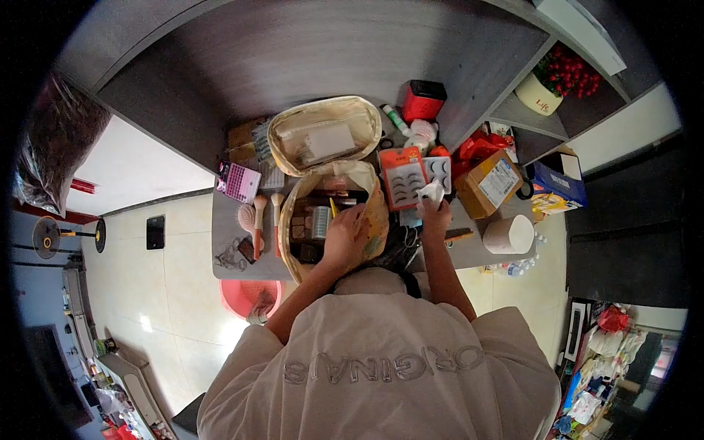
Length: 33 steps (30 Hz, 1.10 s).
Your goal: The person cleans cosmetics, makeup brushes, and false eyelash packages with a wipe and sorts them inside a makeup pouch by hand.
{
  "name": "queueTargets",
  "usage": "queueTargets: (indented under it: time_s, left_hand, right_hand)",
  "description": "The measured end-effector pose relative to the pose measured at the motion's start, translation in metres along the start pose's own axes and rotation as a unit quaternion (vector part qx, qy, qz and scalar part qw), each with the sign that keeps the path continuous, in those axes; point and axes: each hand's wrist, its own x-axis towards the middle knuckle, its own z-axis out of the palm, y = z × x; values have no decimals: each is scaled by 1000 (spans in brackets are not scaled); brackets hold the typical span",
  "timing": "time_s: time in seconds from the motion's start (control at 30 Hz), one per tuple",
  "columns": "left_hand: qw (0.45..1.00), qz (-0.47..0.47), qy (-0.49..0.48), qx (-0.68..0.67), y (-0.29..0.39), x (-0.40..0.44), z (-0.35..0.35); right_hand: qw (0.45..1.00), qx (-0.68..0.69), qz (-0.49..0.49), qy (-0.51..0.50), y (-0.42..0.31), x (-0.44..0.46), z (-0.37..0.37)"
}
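Clutter is crowding the grey desk (473, 257) on both sides of an unzipped cosmetic bag (375, 220), which is sitting near the middle with its lid (293, 136) leaning back toward the rear panel. The left hand (348, 231) is reaching over the bag's right part with fingers curling, and it is hiding some of the contents, so I cannot tell whether it is grasping anything; a yellow stick (334, 207) is showing just beside it. The right hand (435, 214) is pinching a white crumpled piece (431, 191) to the right of the bag, partly covering a white eyelash pack (438, 169), while an orange eyelash pack (405, 180) is lying between it and the lid. Farther right, a cardboard box (490, 183) and a white cylinder (508, 235) are bounding that side. Behind the packs, a plush toy (423, 136) and a red-and-black container (424, 100) are filling the corner. Left of the bag, a pink palette (238, 182), a hairbrush (246, 218) and two makeup brushes (259, 213) are lying close together, and a red basin (233, 301) is resting below the desk edge.
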Motion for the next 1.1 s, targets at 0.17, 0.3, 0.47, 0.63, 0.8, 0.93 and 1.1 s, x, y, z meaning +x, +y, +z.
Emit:
queueTargets:
  time_s: [0.17, 0.3, 0.47, 0.63, 0.8, 0.93, 1.1]
  left_hand:
    - [984, -73, 33, -158, -4, 6, 7]
    - [894, -151, 86, -413, -3, 14, 18]
    - [735, -227, 36, -638, 17, 27, -2]
    - [733, -207, 82, -643, 32, 27, -30]
    - [811, -199, 26, -550, 21, 22, -39]
    - [822, -165, -36, -544, 9, 17, -37]
    - [715, -184, -16, -674, 1, 13, -41]
  right_hand:
    - [997, -15, -77, -14, -5, 1, -10]
    - [978, 196, -12, -66, -41, -21, -1]
    - [963, 172, -45, -204, -56, -53, 16]
    - [947, -56, -256, -184, -67, -61, 21]
    - [879, -99, -424, -197, -110, -61, 34]
    - [824, -149, -516, -182, -111, -60, 46]
    - [771, -249, -511, -286, -108, -83, 41]
